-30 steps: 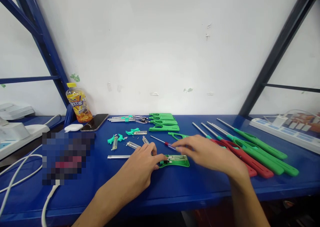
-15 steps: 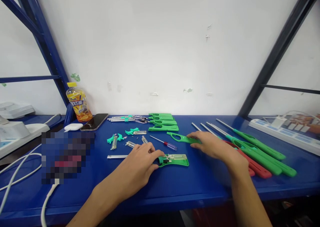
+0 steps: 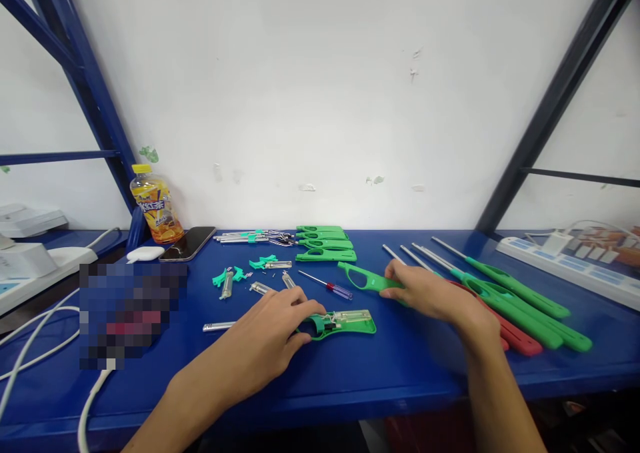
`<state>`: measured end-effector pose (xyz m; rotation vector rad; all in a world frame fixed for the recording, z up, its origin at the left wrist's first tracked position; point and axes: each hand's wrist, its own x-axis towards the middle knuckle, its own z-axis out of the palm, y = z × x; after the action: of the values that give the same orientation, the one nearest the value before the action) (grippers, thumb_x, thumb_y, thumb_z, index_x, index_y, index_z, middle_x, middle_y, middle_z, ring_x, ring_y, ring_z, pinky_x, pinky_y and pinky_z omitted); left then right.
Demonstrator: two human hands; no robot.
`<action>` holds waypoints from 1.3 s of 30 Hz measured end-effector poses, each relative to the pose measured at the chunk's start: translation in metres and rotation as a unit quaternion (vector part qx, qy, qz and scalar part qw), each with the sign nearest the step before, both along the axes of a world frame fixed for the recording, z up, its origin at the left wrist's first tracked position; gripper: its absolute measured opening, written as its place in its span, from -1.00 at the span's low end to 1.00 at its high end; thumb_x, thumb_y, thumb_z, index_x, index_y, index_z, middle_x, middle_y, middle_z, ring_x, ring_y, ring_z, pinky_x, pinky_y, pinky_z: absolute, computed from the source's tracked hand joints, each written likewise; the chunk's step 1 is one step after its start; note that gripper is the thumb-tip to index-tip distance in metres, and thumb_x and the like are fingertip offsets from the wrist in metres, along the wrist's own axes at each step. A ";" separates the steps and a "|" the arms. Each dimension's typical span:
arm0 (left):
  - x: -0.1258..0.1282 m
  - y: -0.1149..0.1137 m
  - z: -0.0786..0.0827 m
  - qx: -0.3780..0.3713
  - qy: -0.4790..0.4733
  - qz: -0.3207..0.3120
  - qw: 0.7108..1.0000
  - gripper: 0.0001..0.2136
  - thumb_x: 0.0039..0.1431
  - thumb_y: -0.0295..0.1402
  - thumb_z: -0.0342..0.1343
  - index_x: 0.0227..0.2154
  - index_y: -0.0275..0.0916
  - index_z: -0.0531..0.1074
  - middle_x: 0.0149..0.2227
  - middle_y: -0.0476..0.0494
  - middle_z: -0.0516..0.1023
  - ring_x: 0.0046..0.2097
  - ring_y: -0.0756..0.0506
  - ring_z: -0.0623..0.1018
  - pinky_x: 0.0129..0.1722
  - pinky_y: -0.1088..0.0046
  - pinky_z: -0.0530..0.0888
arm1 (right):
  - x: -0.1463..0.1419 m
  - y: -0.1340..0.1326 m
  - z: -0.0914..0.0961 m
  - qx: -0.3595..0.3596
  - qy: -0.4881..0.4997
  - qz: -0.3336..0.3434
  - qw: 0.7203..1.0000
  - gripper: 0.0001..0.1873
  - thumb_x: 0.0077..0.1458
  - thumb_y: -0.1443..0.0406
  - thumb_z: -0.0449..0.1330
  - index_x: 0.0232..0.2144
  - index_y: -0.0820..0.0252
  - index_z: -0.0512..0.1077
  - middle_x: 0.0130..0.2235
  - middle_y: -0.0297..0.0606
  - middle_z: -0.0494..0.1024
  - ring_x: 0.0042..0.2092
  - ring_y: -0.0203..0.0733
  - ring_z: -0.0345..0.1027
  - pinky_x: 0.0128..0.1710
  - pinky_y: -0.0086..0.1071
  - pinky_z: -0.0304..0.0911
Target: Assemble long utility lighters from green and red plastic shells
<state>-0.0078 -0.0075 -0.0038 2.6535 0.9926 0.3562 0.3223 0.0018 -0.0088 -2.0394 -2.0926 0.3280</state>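
Green cover held right of the screwdriver in our right hand, opened lighter held nearer us in our left hand, we apparently prepare closure: align edges.

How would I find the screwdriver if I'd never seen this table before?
Start with the blue table. Just beyond the left hand, near the green lighter shell half in the right hand, lies the screwdriver. It has a thin metal shaft and a purple handle with a red collar; its neighbours are green plastic or clear tanks.
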 end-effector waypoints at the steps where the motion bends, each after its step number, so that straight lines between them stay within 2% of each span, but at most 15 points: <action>1: 0.000 0.000 0.001 0.004 0.001 0.000 1.000 -0.67 0.45 -0.45 0.09 0.16 0.05 0.43 0.08 -0.01 0.48 0.08 -0.17 0.50 0.08 0.21 0.40 | -0.001 -0.001 0.001 0.003 0.005 -0.001 1.000 -0.85 0.27 0.24 0.20 -0.13 0.15 0.43 -0.22 -0.17 0.63 -0.23 -0.07 0.48 -0.26 -0.30 0.26; 5: -0.003 0.003 0.005 0.041 -0.006 0.018 0.999 -0.74 0.49 -0.38 0.02 0.12 0.00 0.48 0.07 -0.06 0.51 0.07 -0.19 0.52 0.10 0.16 0.42 | -0.006 -0.002 0.008 0.019 0.027 -0.005 0.999 -0.84 0.35 0.31 0.06 -0.05 0.17 0.35 -0.27 -0.16 0.63 -0.27 -0.07 0.50 -0.29 -0.31 0.24; 9: -0.005 0.007 0.009 0.085 -0.023 0.056 0.995 -0.69 0.52 -0.36 -0.05 0.17 -0.07 0.47 0.11 -0.15 0.51 0.11 -0.23 0.53 0.14 0.12 0.45 | -0.017 -0.009 0.025 0.075 0.047 -0.007 0.996 -0.74 0.44 0.24 -0.09 0.03 0.14 0.32 -0.27 -0.16 0.60 -0.23 -0.04 0.50 -0.23 -0.27 0.25; 11: -0.005 0.009 0.009 0.111 -0.044 0.082 0.989 -0.60 0.52 -0.33 -0.05 0.34 -0.07 0.31 0.22 -0.20 0.44 0.12 -0.24 0.54 0.11 0.12 0.49 | -0.026 -0.016 0.034 0.095 0.089 0.023 0.991 -0.70 0.46 0.16 -0.11 0.03 0.10 0.33 -0.31 -0.24 0.57 -0.27 -0.05 0.49 -0.23 -0.27 0.27; 13: -0.004 0.011 0.007 0.138 -0.059 0.101 0.984 -0.47 0.50 -0.32 -0.01 0.46 -0.07 0.09 0.33 -0.26 0.33 0.12 -0.25 0.55 0.10 0.10 0.51 | -0.035 -0.024 0.042 0.062 0.147 0.087 0.983 -0.67 0.46 0.07 -0.08 0.01 0.06 0.36 -0.32 -0.28 0.55 -0.28 -0.08 0.47 -0.24 -0.28 0.29; 14: -0.004 0.012 0.006 0.148 -0.060 0.102 0.982 -0.45 0.50 -0.32 0.00 0.47 -0.08 0.08 0.34 -0.27 0.32 0.13 -0.26 0.55 0.09 0.10 0.52 | -0.039 -0.028 0.044 0.041 0.167 0.115 0.978 -0.66 0.46 0.04 -0.07 0.00 0.05 0.37 -0.31 -0.30 0.55 -0.28 -0.10 0.46 -0.24 -0.29 0.30; 18: -0.005 0.016 0.004 0.154 -0.042 0.068 0.985 -0.66 0.50 -0.41 -0.03 0.24 -0.18 0.45 0.13 -0.22 0.57 0.11 -0.26 0.57 0.09 0.14 0.52 | -0.051 -0.036 0.047 0.013 0.182 0.156 0.971 -0.65 0.48 0.03 -0.07 -0.01 0.01 0.41 -0.29 -0.34 0.51 -0.28 -0.16 0.40 -0.23 -0.33 0.28; 20: -0.006 0.017 0.005 0.142 -0.028 0.061 0.988 -0.69 0.50 -0.44 -0.03 0.14 -0.21 0.54 0.04 -0.21 0.63 0.07 -0.26 0.59 0.07 0.14 0.53 | -0.054 -0.034 0.045 0.019 0.163 0.158 0.974 -0.67 0.46 0.01 0.00 -0.05 0.01 0.46 -0.29 -0.35 0.53 -0.29 -0.17 0.38 -0.26 -0.34 0.25; 24: -0.007 0.014 0.007 0.109 0.017 0.068 0.992 -0.69 0.47 -0.48 -0.03 0.03 -0.19 0.60 -0.06 -0.20 0.66 -0.04 -0.28 0.63 -0.04 0.12 0.54 | -0.055 -0.027 0.041 0.004 0.137 0.163 0.977 -0.71 0.22 0.02 0.33 -0.11 0.01 0.58 -0.22 -0.35 0.62 -0.25 -0.16 0.44 -0.27 -0.36 0.24; 26: -0.007 0.013 0.007 0.099 0.031 0.075 0.992 -0.71 0.45 -0.47 0.00 0.01 -0.17 0.61 -0.07 -0.21 0.67 -0.03 -0.30 0.63 -0.02 0.09 0.53 | -0.055 -0.025 0.039 -0.005 0.137 0.165 0.977 -0.68 0.15 0.05 0.40 -0.09 0.01 0.61 -0.17 -0.34 0.65 -0.19 -0.14 0.48 -0.23 -0.36 0.27; 31: -0.008 0.012 0.005 0.072 0.061 0.068 0.993 -0.73 0.45 -0.45 0.03 0.03 -0.16 0.60 -0.02 -0.20 0.65 0.03 -0.31 0.60 0.03 0.06 0.49 | -0.056 -0.022 0.031 0.004 0.119 0.191 0.974 -0.73 0.19 0.07 0.40 -0.11 0.01 0.66 -0.11 -0.33 0.69 -0.07 -0.08 0.52 -0.08 -0.34 0.29; 34: -0.009 0.013 0.004 0.062 0.083 0.060 0.993 -0.74 0.44 -0.47 0.04 0.01 -0.17 0.61 -0.01 -0.20 0.64 0.06 -0.30 0.58 0.08 0.07 0.44 | -0.058 -0.019 0.026 0.005 0.107 0.214 0.971 -0.68 0.18 0.02 0.41 -0.09 0.01 0.67 -0.08 -0.31 0.69 -0.03 -0.04 0.50 -0.03 -0.31 0.28; 39: -0.013 0.014 0.001 0.056 0.090 0.064 0.992 -0.76 0.45 -0.45 0.05 -0.03 -0.16 0.62 0.00 -0.19 0.63 0.05 -0.28 0.57 0.08 0.12 0.41 | -0.064 -0.014 0.023 -0.013 0.105 0.223 0.969 -0.75 0.17 0.08 0.43 -0.15 0.02 0.69 -0.15 -0.32 0.70 -0.12 -0.07 0.52 -0.11 -0.34 0.28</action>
<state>-0.0208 0.0060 -0.0023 2.7694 1.2367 0.2071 0.2584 -0.0127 0.0141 -1.4470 -2.3946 0.6123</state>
